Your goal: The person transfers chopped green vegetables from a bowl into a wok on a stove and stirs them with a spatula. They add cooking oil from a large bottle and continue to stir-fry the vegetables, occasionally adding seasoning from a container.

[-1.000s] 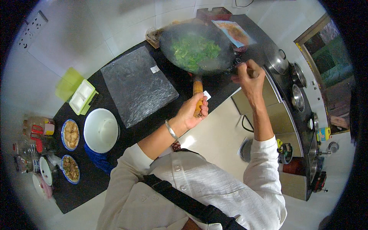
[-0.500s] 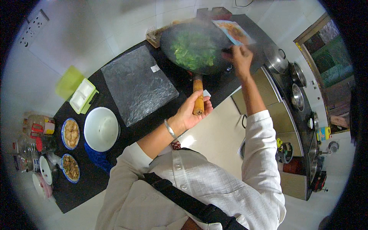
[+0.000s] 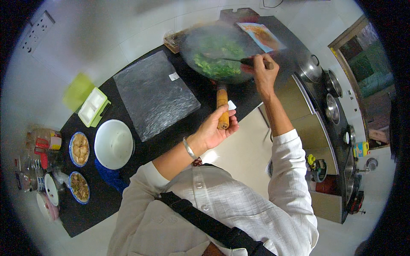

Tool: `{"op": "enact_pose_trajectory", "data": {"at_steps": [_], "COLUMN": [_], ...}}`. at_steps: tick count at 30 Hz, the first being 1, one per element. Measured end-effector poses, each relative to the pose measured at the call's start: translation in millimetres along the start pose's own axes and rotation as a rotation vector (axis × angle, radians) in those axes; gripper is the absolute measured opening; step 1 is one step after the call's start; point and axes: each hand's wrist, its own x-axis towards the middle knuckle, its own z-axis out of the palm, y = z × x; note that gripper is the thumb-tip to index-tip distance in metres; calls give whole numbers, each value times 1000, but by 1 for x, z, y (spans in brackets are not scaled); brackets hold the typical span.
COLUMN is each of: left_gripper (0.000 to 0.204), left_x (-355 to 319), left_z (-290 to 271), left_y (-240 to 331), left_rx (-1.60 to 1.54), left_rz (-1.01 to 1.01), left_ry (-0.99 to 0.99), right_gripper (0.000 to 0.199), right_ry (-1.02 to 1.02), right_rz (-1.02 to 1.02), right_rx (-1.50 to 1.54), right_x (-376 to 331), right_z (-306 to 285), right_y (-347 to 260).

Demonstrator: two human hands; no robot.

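Steam rises from a dark wok [image 3: 193,63] that holds chopped green vegetables [image 3: 218,66]. My left hand [image 3: 212,130], palm up, is closed round the wok's wooden handle [image 3: 222,102], with the thumb along its side. At the wok's right rim my right hand [image 3: 265,73] grips a spatula [image 3: 247,62] by its dark handle, whose end is wooden. Its thin metal shaft reaches left over the greens, and its head is hidden among greens and steam.
Left of the wok lies a dark plastic-covered slab [image 3: 156,96]. A white bowl [image 3: 113,144], two plates of food [image 3: 80,187] and a green-lidded box [image 3: 94,107] stand farther left. A printed packet [image 3: 261,36] lies beyond my right hand; steel pots [image 3: 308,68] stand right.
My right hand has shifted slightly left and down, and the spatula now extends left across the greens. The steam looks thicker. My left hand stays on the wok handle.
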Motion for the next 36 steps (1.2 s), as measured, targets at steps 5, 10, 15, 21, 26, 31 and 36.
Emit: {"op": "enact_pose_trajectory", "data": {"at_steps": [5, 10, 15, 21, 26, 31, 36], "left_gripper": [38, 35, 34, 32, 34, 35, 35], "left_x": [0, 2, 1, 4, 4, -1, -6], "left_z": [-3, 2, -2, -4, -2, -4, -3], "left_y": [-1, -5, -2, -5, -6, 0, -5], "left_rx": [-73, -52, -72, -87, -69, -9, 19], "left_rz": [-42, -38, -17, -21, -24, 31, 46], "left_ry": [43, 40, 71, 46, 42, 32, 6], "right_gripper": [19, 15, 24, 20, 19, 21, 21], "right_ry": [-152, -86, -174, -165, -114, -180, -224], "right_rz": [23, -131, -14, 54, -88, 47, 70], "right_rx": [-28, -91, -58, -207, -249, -255, -524], "right_x": [-70, -74, -10, -34, -7, 30, 45], "right_z": [-10, -29, -41, -58, -31, -18, -24], "right_y": [-23, 19, 10, -60, 6, -114, -122]}}
